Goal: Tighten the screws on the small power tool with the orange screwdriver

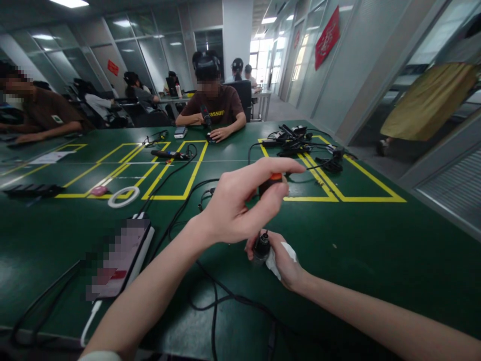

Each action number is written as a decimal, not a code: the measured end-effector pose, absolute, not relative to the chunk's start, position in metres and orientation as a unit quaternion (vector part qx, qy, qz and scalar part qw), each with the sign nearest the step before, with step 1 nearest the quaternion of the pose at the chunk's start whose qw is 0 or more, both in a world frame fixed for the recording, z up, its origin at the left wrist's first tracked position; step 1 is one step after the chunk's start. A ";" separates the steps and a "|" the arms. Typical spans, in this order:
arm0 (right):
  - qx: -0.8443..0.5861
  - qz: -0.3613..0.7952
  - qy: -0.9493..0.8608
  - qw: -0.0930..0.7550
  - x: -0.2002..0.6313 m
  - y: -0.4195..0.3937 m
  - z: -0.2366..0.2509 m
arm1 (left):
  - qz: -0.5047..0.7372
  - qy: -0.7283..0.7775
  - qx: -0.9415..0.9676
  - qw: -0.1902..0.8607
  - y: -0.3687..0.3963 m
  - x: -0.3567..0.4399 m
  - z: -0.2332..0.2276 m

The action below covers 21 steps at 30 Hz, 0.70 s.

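Nearest me, my left hand (240, 203) pinched a dark, orange-topped piece (276, 177), partly hidden, above the bench (356, 281). Lower, my right hand (290, 274) gripped a black tool (262, 246), tip upward, with white tissue (274, 265) against that hand. Leftward lay a phone (124, 255); black cables (242, 300) ran across the bench.

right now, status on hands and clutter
Left hand pinching orange-topped black object. Right hand holding black tool, white scrap. Black cables on table, near both hands.
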State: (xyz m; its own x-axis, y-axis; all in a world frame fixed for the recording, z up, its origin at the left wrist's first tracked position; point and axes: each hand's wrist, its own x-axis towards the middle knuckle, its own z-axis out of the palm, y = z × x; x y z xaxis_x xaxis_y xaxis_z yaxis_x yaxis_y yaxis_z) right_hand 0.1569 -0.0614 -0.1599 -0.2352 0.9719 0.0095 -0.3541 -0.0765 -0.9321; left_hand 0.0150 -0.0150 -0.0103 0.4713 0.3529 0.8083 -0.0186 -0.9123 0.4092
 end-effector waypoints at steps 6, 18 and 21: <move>-0.351 0.647 -0.432 0.521 0.156 -0.063 -0.158 | 0.570 0.102 0.810 0.090 -0.015 0.019 -0.004; -0.337 0.650 -0.444 0.517 0.156 -0.061 -0.161 | 0.563 0.121 0.810 0.108 -0.019 0.019 -0.007; -0.339 0.650 -0.443 0.516 0.156 -0.061 -0.162 | 0.586 0.106 0.798 0.095 -0.017 0.020 -0.008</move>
State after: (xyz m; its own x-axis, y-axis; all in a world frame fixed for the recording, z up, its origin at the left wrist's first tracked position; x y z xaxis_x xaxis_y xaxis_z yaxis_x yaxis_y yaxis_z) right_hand 0.1561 -0.0609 -0.1616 -0.2367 0.9714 0.0164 -0.3708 -0.0747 -0.9257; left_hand 0.0195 -0.0168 -0.0081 0.2908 0.2801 0.9149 0.0570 -0.9596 0.2757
